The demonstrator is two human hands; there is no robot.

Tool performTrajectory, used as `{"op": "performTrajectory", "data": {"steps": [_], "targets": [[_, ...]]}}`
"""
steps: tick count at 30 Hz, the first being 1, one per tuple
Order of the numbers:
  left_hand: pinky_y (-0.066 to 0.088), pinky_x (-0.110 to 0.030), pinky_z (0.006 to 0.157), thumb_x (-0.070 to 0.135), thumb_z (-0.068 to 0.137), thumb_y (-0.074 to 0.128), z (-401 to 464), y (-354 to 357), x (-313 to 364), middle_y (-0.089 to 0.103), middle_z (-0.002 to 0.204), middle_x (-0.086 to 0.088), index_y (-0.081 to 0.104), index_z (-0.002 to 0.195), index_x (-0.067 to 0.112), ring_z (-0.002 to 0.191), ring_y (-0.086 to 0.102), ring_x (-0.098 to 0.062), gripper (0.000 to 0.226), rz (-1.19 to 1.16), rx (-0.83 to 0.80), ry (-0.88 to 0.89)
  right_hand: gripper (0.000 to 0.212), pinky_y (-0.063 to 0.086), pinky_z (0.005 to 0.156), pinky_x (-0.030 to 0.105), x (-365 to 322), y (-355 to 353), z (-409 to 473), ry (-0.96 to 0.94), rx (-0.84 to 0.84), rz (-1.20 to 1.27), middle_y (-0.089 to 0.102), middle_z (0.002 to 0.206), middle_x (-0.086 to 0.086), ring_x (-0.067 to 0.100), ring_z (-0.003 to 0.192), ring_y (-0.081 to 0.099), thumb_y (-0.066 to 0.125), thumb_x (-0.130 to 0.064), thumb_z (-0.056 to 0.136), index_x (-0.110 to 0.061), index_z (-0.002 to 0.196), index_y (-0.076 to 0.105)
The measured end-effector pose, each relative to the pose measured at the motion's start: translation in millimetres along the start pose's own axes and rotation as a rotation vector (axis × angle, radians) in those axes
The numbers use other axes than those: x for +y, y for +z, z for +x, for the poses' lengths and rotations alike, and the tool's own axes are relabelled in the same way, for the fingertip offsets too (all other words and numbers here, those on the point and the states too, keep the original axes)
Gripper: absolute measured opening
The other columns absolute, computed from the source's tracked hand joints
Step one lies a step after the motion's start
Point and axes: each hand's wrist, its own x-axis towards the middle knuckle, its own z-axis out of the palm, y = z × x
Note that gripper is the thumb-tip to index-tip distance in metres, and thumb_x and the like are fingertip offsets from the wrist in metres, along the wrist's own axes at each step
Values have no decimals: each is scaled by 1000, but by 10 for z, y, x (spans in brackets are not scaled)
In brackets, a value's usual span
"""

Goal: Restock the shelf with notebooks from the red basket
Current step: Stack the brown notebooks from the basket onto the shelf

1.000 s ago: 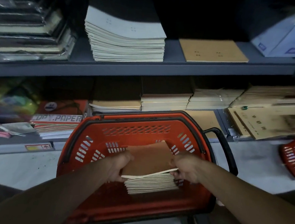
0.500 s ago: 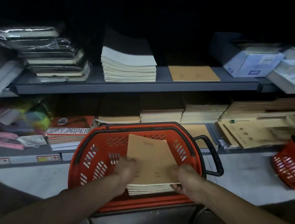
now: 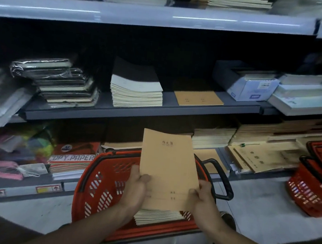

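A stack of tan-covered notebooks (image 3: 168, 164) is lifted above the red basket (image 3: 101, 182), its far end tilted up toward the shelves. My left hand (image 3: 136, 189) grips the stack's near left edge, thumb on the cover. Its near right corner is gripped by my right hand (image 3: 203, 199). The page edges of the stack (image 3: 156, 216) show below my hands. One tan notebook (image 3: 197, 97) lies flat on the middle shelf (image 3: 138, 110), right of a tall pile of pale notebooks (image 3: 135, 89).
Wrapped dark books (image 3: 63, 81) sit at the shelf's left, a grey-white box (image 3: 251, 86) at its right. The lower shelf holds copy paper (image 3: 72, 157) and tan notebook piles (image 3: 213, 135). A second red basket (image 3: 315, 182) stands on the floor to the right.
Both hands have lifted the notebook stack up out of the basket and tilted it upright. The view has swung upward, bringing higher shelves into sight.
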Motion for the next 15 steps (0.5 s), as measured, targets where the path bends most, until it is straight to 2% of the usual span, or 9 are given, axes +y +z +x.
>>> {"op": "performTrajectory", "data": {"steps": [2, 4, 5, 8, 11, 13, 15], "targets": [[54, -41, 90, 7, 98, 48, -10, -6, 108, 70, 112, 2, 54, 115, 22, 107, 66, -19, 23, 19, -23, 45, 13, 58, 83, 27, -26, -27, -13, -29, 42, 26, 58, 120, 1, 11, 105, 62, 39, -18, 111, -26, 121, 36], [53, -44, 95, 5, 95, 48, 8, 0, 209, 70, 112, 5, 54, 116, 25, 108, 65, -17, 30, 20, -41, 97, 16, 58, 91, 41, -57, -42, 9, -53, 105, 46, 59, 119, 1, 15, 107, 63, 41, -19, 110, -31, 119, 37], [53, -41, 94, 4, 95, 47, 20, 10, 259, 70, 114, 6, 54, 118, 26, 109, 65, -15, 32, 20, -50, 122, 18, 56, 94, 42, -82, -54, 26, -68, 133, 60, 59, 119, 0, 14, 109, 62, 43, -18, 109, -32, 119, 38], [50, -24, 83, 1, 97, 45, 65, 63, 430, 68, 116, 7, 52, 122, 24, 105, 64, -4, 35, -8, -87, 187, 22, 51, 88, 33, -230, -97, 95, -133, 206, 117, 58, 117, -3, 5, 105, 59, 47, -18, 101, -32, 118, 42], [48, -11, 71, -3, 97, 43, 165, 122, 597, 67, 111, 6, 51, 119, 19, 92, 64, 7, 32, -38, -101, 224, 25, 46, 81, 27, -383, -185, 224, -178, 277, 138, 59, 113, -6, -1, 98, 59, 46, -7, 103, -26, 120, 46], [48, -13, 71, -4, 96, 44, 248, 168, 714, 65, 112, 0, 49, 118, 16, 92, 64, 4, 30, -56, -121, 232, 24, 44, 77, 26, -484, -266, 332, -205, 324, 132, 59, 112, -4, -4, 93, 58, 45, -7, 102, -22, 120, 48], [49, -22, 77, 4, 88, 49, 310, 217, 855, 63, 117, -5, 48, 121, 17, 104, 62, -8, 36, -78, -159, 237, 26, 44, 76, 26, -572, -351, 437, -227, 351, 133, 59, 111, -3, -5, 91, 58, 45, -1, 101, -20, 119, 48]]}}
